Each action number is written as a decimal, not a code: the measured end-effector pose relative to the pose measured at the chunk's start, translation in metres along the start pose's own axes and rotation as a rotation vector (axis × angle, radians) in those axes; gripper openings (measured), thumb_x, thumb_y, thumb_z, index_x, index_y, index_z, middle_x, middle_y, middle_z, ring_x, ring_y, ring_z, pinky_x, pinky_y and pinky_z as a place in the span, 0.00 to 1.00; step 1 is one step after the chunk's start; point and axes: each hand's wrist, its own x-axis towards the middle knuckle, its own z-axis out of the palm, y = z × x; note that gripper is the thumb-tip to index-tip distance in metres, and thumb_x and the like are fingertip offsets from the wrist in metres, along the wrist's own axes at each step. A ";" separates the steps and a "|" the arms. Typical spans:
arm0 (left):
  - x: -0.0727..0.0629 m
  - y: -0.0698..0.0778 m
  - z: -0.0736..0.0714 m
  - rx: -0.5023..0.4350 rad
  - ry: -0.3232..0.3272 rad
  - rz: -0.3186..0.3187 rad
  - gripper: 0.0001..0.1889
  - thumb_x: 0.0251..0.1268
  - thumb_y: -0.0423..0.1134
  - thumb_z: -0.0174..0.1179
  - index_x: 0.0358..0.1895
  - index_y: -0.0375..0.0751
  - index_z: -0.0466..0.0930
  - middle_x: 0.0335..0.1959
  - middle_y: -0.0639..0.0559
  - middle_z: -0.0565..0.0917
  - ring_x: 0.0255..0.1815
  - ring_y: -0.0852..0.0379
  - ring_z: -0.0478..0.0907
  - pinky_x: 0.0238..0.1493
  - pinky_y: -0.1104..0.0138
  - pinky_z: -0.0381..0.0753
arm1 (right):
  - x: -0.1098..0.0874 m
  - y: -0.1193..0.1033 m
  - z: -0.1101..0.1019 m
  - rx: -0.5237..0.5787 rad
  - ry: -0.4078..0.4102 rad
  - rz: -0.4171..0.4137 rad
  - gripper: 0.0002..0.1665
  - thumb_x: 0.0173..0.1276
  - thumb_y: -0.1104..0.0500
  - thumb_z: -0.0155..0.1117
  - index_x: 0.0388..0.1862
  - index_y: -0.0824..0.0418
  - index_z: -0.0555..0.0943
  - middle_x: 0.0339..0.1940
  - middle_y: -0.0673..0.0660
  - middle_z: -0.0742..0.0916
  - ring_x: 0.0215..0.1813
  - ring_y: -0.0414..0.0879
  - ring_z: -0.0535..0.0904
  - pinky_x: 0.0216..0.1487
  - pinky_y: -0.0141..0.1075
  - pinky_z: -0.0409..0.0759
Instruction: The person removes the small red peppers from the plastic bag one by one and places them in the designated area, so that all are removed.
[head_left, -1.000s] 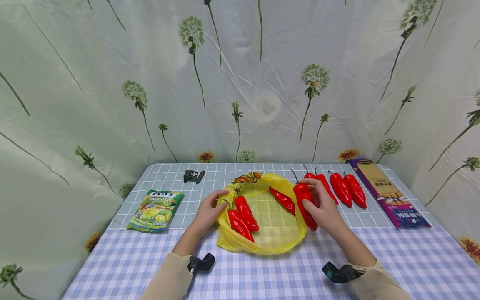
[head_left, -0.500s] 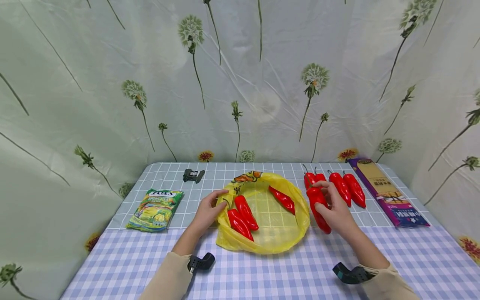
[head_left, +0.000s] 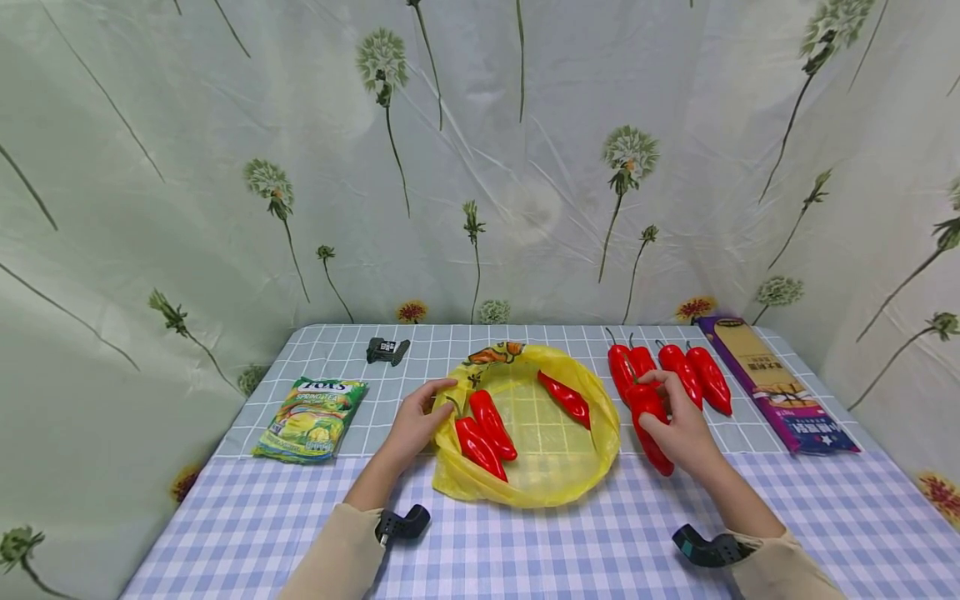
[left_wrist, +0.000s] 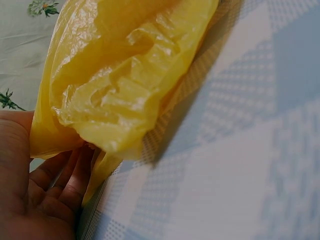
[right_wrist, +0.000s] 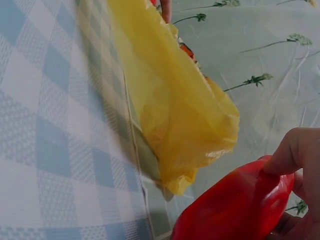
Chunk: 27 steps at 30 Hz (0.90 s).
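A yellow plastic bag [head_left: 536, 496] lies on the table with its mouth wide and its rim standing up. My left hand [head_left: 416, 421] grips the left rim; in the left wrist view the thumb and fingers [left_wrist: 75, 185] are on either side of the film. Inside the bag are two red peppers [head_left: 489, 427] at the left and one red pepper [head_left: 564, 398] at the right. My right hand [head_left: 682, 425] pinches another red pepper [head_left: 651, 417] by its upper part, just right of the bag. That pepper [right_wrist: 235, 205] looks large and glossy in the right wrist view.
Several more red peppers [head_left: 708, 379] lie behind my right hand. A purple pasta packet [head_left: 776, 387] is at the right edge. On the left are a green candy bag [head_left: 311, 421] and a small black device [head_left: 387, 352]. A flowered curtain [head_left: 480, 167] hangs behind.
My right hand has moved right with the red pepper, from over the bag's right rim to outside it. My left hand has stayed at the rim.
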 end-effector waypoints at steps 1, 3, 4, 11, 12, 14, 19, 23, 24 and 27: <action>0.000 0.000 0.000 -0.001 -0.001 0.000 0.19 0.70 0.37 0.60 0.63 0.50 0.78 0.66 0.50 0.78 0.60 0.51 0.77 0.60 0.59 0.81 | 0.000 0.002 0.000 0.000 -0.004 0.006 0.37 0.58 0.67 0.64 0.65 0.59 0.62 0.59 0.67 0.75 0.59 0.61 0.73 0.50 0.53 0.86; -0.001 0.001 0.000 -0.002 -0.004 0.000 0.20 0.70 0.37 0.60 0.63 0.50 0.78 0.66 0.50 0.78 0.60 0.52 0.76 0.60 0.59 0.80 | 0.001 0.005 0.001 0.004 -0.012 0.017 0.37 0.58 0.67 0.63 0.65 0.59 0.61 0.58 0.67 0.75 0.59 0.61 0.73 0.50 0.53 0.86; -0.001 0.001 0.000 -0.002 -0.004 0.000 0.20 0.70 0.37 0.60 0.63 0.50 0.78 0.66 0.50 0.78 0.60 0.52 0.76 0.61 0.59 0.80 | 0.001 0.006 0.001 0.010 -0.017 0.022 0.37 0.58 0.67 0.63 0.65 0.59 0.61 0.58 0.67 0.75 0.59 0.62 0.72 0.50 0.53 0.85; -0.001 0.001 -0.001 0.003 -0.007 0.003 0.20 0.70 0.37 0.60 0.63 0.51 0.78 0.66 0.50 0.78 0.59 0.52 0.76 0.61 0.58 0.80 | 0.004 0.012 -0.001 0.054 -0.047 0.065 0.37 0.61 0.66 0.64 0.67 0.58 0.60 0.57 0.66 0.74 0.61 0.60 0.71 0.51 0.51 0.86; -0.001 0.001 -0.001 0.002 -0.007 0.002 0.20 0.70 0.37 0.60 0.63 0.51 0.78 0.66 0.50 0.78 0.59 0.52 0.76 0.61 0.58 0.80 | 0.004 0.013 -0.002 0.058 -0.051 0.075 0.37 0.61 0.66 0.64 0.68 0.58 0.60 0.56 0.65 0.74 0.60 0.59 0.71 0.50 0.50 0.86; -0.001 0.001 -0.001 0.005 -0.006 0.001 0.20 0.70 0.37 0.60 0.63 0.51 0.78 0.66 0.50 0.78 0.59 0.51 0.76 0.61 0.59 0.80 | 0.005 0.014 -0.002 0.061 -0.061 0.099 0.37 0.63 0.64 0.65 0.68 0.57 0.60 0.54 0.64 0.73 0.58 0.57 0.70 0.49 0.45 0.86; -0.001 0.002 0.000 0.007 -0.001 0.002 0.19 0.69 0.37 0.60 0.63 0.51 0.78 0.65 0.50 0.78 0.59 0.51 0.76 0.59 0.61 0.80 | 0.005 0.019 -0.004 0.057 -0.093 0.122 0.36 0.68 0.59 0.65 0.69 0.57 0.59 0.51 0.63 0.73 0.53 0.55 0.71 0.44 0.36 0.86; 0.000 0.002 0.000 0.007 0.004 0.001 0.19 0.69 0.37 0.60 0.63 0.51 0.79 0.65 0.50 0.78 0.58 0.51 0.77 0.58 0.61 0.81 | 0.006 0.021 -0.007 0.054 -0.125 0.118 0.36 0.68 0.57 0.66 0.70 0.58 0.60 0.50 0.63 0.74 0.51 0.53 0.70 0.41 0.31 0.84; 0.000 0.002 0.000 0.008 0.005 0.000 0.19 0.69 0.37 0.60 0.63 0.51 0.79 0.65 0.50 0.78 0.58 0.51 0.77 0.58 0.61 0.81 | 0.006 0.022 -0.007 0.056 -0.135 0.119 0.36 0.68 0.56 0.66 0.70 0.58 0.61 0.50 0.63 0.74 0.50 0.53 0.69 0.41 0.31 0.83; 0.000 0.001 0.000 0.005 0.003 -0.003 0.19 0.69 0.37 0.60 0.63 0.51 0.78 0.65 0.50 0.78 0.58 0.51 0.77 0.58 0.61 0.81 | 0.006 0.023 -0.009 0.054 -0.165 0.127 0.36 0.68 0.56 0.66 0.69 0.58 0.61 0.50 0.63 0.75 0.50 0.53 0.69 0.40 0.32 0.83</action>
